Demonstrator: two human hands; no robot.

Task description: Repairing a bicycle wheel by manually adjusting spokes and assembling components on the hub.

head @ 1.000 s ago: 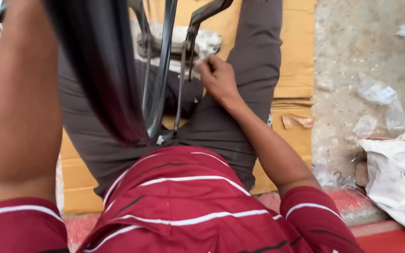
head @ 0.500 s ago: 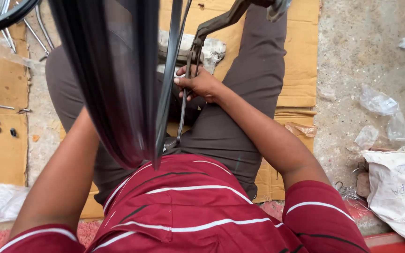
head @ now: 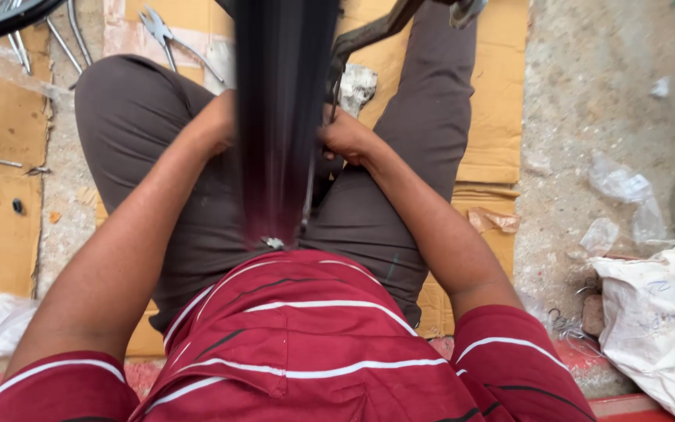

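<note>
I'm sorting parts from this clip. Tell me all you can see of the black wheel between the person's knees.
The black wheel is seen edge-on as a dark, blurred rubber band running from the top edge down to the lap. It stands upright between the thighs. The left hand and right hand touch its sides; a dark metal frame arm passes beside it.

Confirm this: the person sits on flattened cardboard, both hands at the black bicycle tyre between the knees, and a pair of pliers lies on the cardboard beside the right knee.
One detail is wrong. In the head view the pliers lie beyond the left knee, not the right. The rest holds: the left hand and right hand are at the black bicycle tyre, and the person sits on flattened cardboard.
</note>
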